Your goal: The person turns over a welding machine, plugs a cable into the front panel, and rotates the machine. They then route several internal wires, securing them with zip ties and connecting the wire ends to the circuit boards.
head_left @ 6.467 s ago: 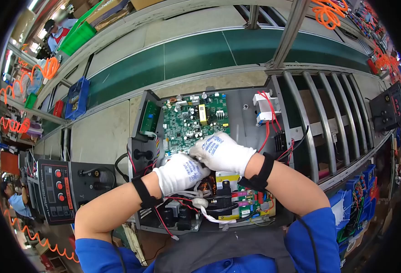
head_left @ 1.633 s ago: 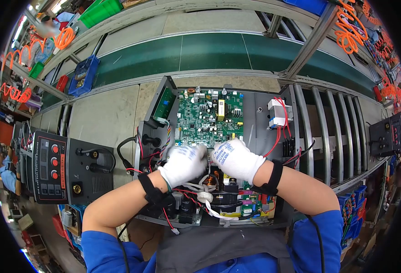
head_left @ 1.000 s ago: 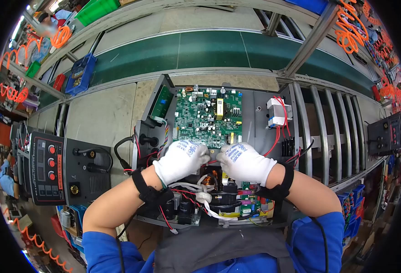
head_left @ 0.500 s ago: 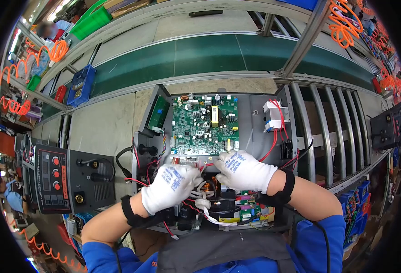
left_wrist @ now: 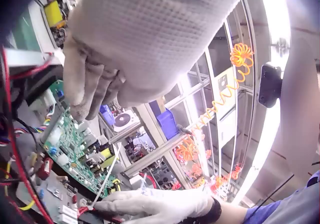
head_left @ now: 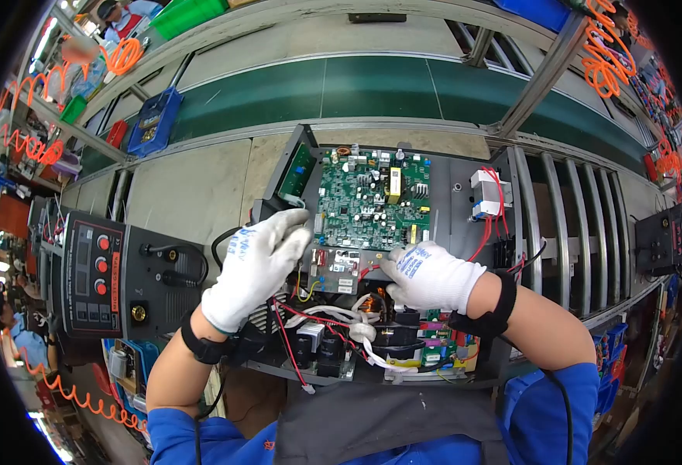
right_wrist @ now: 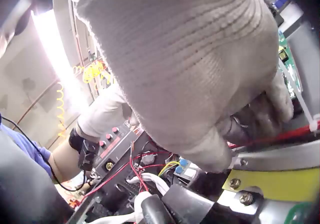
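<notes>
My gloved left hand point(head_left: 259, 263) is raised over the left side of an opened machine chassis point(head_left: 453, 167), fingers extended and nothing in them. My gloved right hand point(head_left: 430, 277) is low at the front of the chassis, its thumb and fingers around red wires point(right_wrist: 295, 135). From beside its fingertips a thin white cable tie point(left_wrist: 108, 174) sticks up in the left wrist view. Behind the hands lies a large green circuit board point(head_left: 356, 194). A smaller board point(head_left: 334, 270) with red and white parts sits between the hands.
A finished-looking welding machine point(head_left: 101, 271) with red knobs stands at left. White cables point(head_left: 364, 329) and a loose red-black lead point(head_left: 290, 353) cross the chassis front. Metal rollers point(head_left: 565, 217) lie at right, a green conveyor point(head_left: 279, 97) beyond. A blue bin point(head_left: 155, 120) stands at back left.
Earlier both hands worked close together at the front edge of the large board. My left hand has since lifted away up and left, fingers spread, uncovering the smaller board; the right stays near the wires.
</notes>
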A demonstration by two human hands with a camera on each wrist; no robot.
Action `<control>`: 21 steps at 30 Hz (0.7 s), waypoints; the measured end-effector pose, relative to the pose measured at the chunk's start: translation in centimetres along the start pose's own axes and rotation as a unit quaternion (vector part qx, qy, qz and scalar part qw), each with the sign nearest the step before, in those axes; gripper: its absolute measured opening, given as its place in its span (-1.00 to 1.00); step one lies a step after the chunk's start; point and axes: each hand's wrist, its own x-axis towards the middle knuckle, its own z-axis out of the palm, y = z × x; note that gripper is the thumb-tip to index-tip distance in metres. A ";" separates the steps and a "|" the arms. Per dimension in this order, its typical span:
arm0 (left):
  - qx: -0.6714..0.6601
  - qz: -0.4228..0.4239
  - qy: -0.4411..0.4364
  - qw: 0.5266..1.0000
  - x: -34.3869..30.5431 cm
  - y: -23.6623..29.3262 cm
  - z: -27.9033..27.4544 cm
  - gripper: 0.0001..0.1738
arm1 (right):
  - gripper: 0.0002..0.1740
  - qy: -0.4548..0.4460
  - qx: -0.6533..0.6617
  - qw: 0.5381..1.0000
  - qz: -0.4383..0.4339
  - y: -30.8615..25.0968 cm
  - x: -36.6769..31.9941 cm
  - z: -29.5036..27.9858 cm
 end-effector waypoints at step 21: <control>0.170 0.026 0.021 0.985 -4.4 0.4 -2.4 -0.72 | -0.65 0.218 0.288 0.932 0.013 1.1 -4.8 -3.3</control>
